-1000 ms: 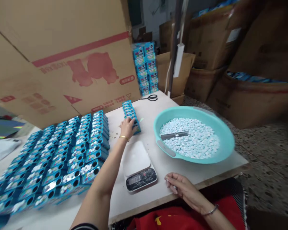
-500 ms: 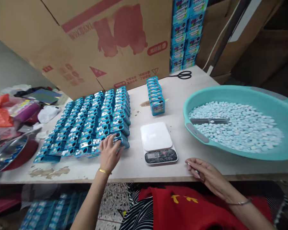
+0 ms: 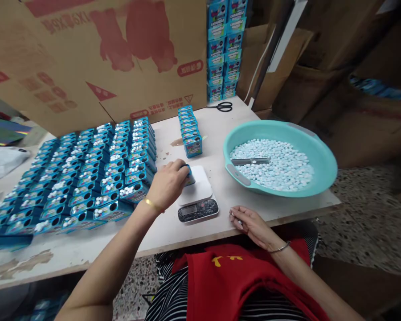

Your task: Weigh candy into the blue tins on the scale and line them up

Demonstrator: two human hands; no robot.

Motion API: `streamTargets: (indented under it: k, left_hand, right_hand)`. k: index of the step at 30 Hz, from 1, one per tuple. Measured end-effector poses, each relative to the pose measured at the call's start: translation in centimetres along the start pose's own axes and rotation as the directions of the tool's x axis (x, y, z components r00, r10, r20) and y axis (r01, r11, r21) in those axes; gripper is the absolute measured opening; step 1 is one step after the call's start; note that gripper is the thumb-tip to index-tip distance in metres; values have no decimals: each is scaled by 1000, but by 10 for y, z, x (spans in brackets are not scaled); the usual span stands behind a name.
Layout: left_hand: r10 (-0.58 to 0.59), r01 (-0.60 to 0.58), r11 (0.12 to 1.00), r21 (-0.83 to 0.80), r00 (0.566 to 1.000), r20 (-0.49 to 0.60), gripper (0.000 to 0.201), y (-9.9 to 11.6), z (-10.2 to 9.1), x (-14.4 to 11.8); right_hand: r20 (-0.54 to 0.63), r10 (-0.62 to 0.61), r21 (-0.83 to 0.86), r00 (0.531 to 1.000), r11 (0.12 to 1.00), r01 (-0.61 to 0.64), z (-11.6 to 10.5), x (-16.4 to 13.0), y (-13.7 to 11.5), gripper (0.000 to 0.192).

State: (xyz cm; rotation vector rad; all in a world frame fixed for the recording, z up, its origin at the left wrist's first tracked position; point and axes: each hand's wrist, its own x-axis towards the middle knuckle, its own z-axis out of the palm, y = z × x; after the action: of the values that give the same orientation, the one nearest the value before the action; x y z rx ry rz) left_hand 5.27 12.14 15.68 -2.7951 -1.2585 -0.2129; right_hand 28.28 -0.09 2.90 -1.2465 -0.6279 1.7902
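Observation:
My left hand (image 3: 169,183) is closed around a small blue candy box (image 3: 190,176) at the left part of the white kitchen scale (image 3: 200,189). Whether the box touches the weighing plate I cannot tell; my fingers cover much of it. To the left stand rows of blue boxes (image 3: 112,211), many with pale candies heaped beside a dark round opening. Resting by the table's front edge, right of the scale, my right hand (image 3: 250,224) has its fingers pinched on small pale candies, mostly hidden. Behind the right hand is a turquoise basin (image 3: 287,192) of pale blue and white candies.
A short row of blue boxes (image 3: 193,146) stands behind the scale. Black scissors (image 3: 224,106) lie near a tall stack of blue packs (image 3: 216,71). A large cardboard box (image 3: 147,89) walls the back. A grey flat bar (image 3: 250,161) lies in the basin.
My left hand has moved right from the rows to the scale, bringing a box with it. My right hand stays pinched near the table edge. The view has swung right.

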Motion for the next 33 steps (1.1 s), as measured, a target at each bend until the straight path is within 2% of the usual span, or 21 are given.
streamTargets:
  k: [3, 5, 7, 9, 12, 15, 19, 22, 24, 26, 29, 31, 33]
  left_hand:
    - [49, -48, 999, -10, 992, 114, 11, 8, 19, 28]
    - [62, -61, 998, -11, 984, 168, 11, 9, 27, 37]
    - [71, -67, 997, -29, 985, 158, 13, 7, 27, 37]
    - [63, -57, 995, -80, 995, 72, 19, 2, 21, 31]
    - [-56, 27, 976, -217, 990, -130, 28, -7, 11, 6]
    - [-275, 189, 917, -350, 937, -216, 26, -16, 16, -32]
    - [-454, 354, 814, -460, 883, -123, 22, -21, 52, -88]
    - [-520, 438, 752, -492, 853, -35, 23, -18, 83, -121]
    - [-547, 469, 718, -515, 837, 0, 23, -14, 97, -135]
    - [-566, 483, 693, -535, 825, 12, 22, -10, 104, -143]
    - [-575, 479, 684, -550, 818, -3, 21, -9, 105, -143]
    - [-565, 455, 692, -560, 825, -28, 21, -9, 102, -137]
    - [-548, 422, 704, -571, 834, -60, 20, -10, 97, -129]
  right_hand:
    - [-9, -10, 40, 1000, 999, 11, -4, 1, 2, 39]
    - [-17, -15, 67, 1000, 998, 17, -7, 2, 3, 40]
    - [-20, -13, 87, 1000, 996, 14, -9, 3, 4, 39]
    - [-34, 3, 122, 999, 993, 1, -10, 3, 4, 36]
    - [-84, 60, 240, 995, 970, -38, -7, 0, -1, 28]
    - [-84, 121, 348, 989, 933, -85, 0, -9, -10, 20]
    - [-19, 229, 320, 973, 924, -211, 7, -19, -20, 19]
    - [26, 277, 214, 961, 937, -276, 11, -23, -23, 18]
    - [50, 275, 113, 960, 954, -279, 15, -22, -29, 19]
    - [59, 235, -26, 970, 972, -234, 20, -18, -40, 21]
    - [51, 60, -256, 997, 966, -45, 33, -7, -70, 26]
    - [59, -116, -392, 991, 911, 130, 45, 4, -94, 28]
    - [105, -285, -512, 953, 806, 297, 61, 18, -115, 27]
